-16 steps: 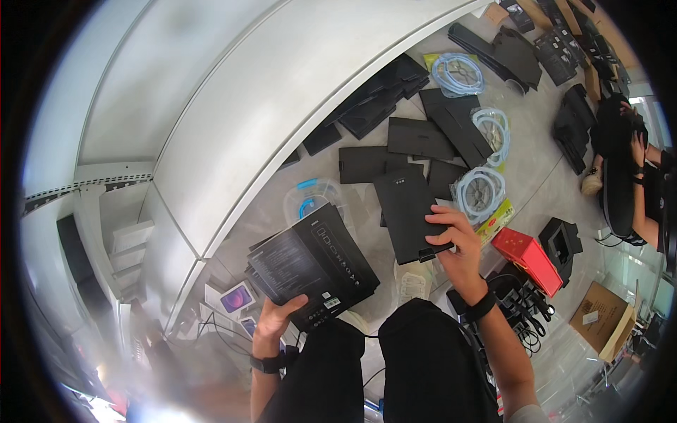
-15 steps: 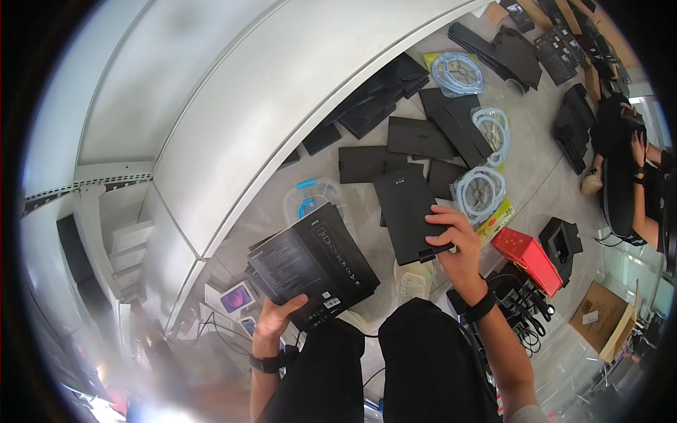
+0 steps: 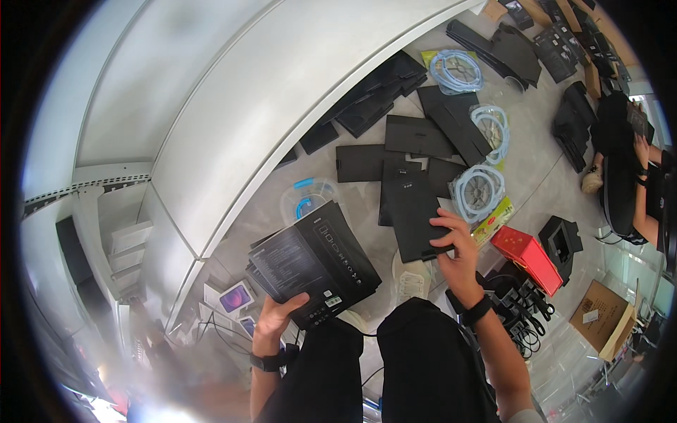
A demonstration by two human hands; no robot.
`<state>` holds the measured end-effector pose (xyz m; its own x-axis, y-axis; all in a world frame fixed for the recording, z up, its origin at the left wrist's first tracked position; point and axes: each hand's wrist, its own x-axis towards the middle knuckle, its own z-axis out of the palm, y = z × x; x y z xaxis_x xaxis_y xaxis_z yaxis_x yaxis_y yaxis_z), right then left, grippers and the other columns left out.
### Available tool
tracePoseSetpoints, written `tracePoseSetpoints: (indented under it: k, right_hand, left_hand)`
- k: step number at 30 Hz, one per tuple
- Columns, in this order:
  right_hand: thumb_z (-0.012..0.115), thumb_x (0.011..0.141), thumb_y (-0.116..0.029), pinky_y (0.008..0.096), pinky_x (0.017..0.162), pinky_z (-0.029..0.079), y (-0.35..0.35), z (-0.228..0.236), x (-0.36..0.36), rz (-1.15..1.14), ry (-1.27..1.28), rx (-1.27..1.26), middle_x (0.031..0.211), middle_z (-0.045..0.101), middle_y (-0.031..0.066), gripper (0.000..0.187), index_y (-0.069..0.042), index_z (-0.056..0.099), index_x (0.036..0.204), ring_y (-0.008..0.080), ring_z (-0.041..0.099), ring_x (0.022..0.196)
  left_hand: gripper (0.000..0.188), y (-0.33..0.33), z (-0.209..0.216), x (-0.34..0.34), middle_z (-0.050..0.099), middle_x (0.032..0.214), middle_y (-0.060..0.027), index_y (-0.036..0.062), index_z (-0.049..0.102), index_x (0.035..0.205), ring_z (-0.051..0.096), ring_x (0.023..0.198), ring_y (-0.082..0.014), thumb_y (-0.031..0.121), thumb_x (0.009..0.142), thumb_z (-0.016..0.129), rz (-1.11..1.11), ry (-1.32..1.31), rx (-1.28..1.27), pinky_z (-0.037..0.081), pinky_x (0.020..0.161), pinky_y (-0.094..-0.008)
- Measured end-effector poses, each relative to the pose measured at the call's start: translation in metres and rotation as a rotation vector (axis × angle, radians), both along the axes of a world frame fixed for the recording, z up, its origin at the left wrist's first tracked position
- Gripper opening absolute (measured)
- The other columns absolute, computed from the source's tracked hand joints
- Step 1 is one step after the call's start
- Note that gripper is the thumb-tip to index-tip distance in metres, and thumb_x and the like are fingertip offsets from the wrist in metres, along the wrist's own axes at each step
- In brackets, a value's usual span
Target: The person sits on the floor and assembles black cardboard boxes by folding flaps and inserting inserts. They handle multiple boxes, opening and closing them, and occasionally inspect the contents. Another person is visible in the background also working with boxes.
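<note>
My left hand (image 3: 276,315) is closed on a stack of flat black printed sleeves (image 3: 317,264), thumb on top, above my left knee. My right hand (image 3: 457,247) grips the near right end of a plain flat black box (image 3: 417,218), its fingers over the top face. That box is over the near side of several flat black pieces (image 3: 421,135) spread on the floor; whether it rests on them I cannot tell. Right of it lies a coiled light-blue tube in clear packaging (image 3: 479,194). A clear container with blue clips (image 3: 305,194) is partly hidden behind the stack.
A white cabinet (image 3: 233,134) borders the left side. To the right are a red box (image 3: 527,259), black cables (image 3: 525,310) and an open cardboard box (image 3: 599,317). Another person's hand (image 3: 640,149) holds a dark flat item at the far right. Phone boxes (image 3: 236,298) lie at lower left.
The black box in my right hand has moved slightly right, uncovering more of the black pieces under its left edge. The left hand and its stack are almost unmoved.
</note>
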<state>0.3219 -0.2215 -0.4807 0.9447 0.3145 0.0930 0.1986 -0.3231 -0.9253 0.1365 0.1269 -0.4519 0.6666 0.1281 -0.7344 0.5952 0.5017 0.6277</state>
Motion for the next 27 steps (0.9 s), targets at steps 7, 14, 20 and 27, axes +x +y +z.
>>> tracePoseSetpoints:
  k: [7, 14, 20, 27]
  right_hand:
    - [0.06, 0.073, 0.02, 0.0467, 0.114, 0.041, -0.013, -0.089, -0.028, 0.146, 0.04, -0.21, 0.136, 0.058, 0.0137, 0.035, -0.005, 0.063, 0.097, 0.0389, 0.045, 0.143]
    - [0.069, 0.081, 0.003, 0.0439, 0.107, 0.044, -0.009, -0.111, -0.029, -0.065, 0.197, -0.198, 0.135, 0.05, 0.0188, 0.051, -0.002, 0.052, 0.129, 0.0384, 0.051, 0.128]
    - [0.086, 0.079, -0.017, 0.0435, 0.107, 0.043, 0.017, -0.175, -0.011, -0.255, 0.299, -0.129, 0.132, 0.049, 0.0246, 0.083, 0.007, 0.038, 0.143, 0.0386, 0.05, 0.125]
    - [0.088, 0.075, -0.02, 0.0463, 0.108, 0.04, 0.044, -0.172, 0.004, -0.353, 0.256, -0.414, 0.131, 0.051, 0.0241, 0.086, 0.005, 0.039, 0.141, 0.0404, 0.05, 0.123]
  left_hand:
    - [0.056, -0.004, 0.003, 0.004, 0.067, 0.127, -0.0059, 0.0004, 0.06, 0.136, 0.062, 0.116, -0.0192, -0.008, 0.084, 0.077, -0.004, 0.013, 0.001, 0.048, 0.103, -0.0336]
    - [0.056, -0.002, -0.003, -0.001, 0.067, 0.127, -0.0056, 0.0006, 0.059, 0.137, 0.062, 0.115, -0.019, -0.008, 0.084, 0.077, -0.016, 0.03, -0.004, 0.048, 0.102, -0.0332]
    - [0.055, -0.007, 0.0, 0.003, 0.066, 0.127, -0.0059, 0.0006, 0.06, 0.136, 0.062, 0.116, -0.0191, -0.007, 0.084, 0.077, -0.025, 0.053, 0.004, 0.048, 0.102, -0.0329]
    - [0.055, -0.009, 0.005, 0.007, 0.066, 0.128, -0.0059, -0.0003, 0.06, 0.135, 0.061, 0.116, -0.0192, -0.006, 0.084, 0.078, -0.011, 0.056, 0.024, 0.049, 0.102, -0.0332]
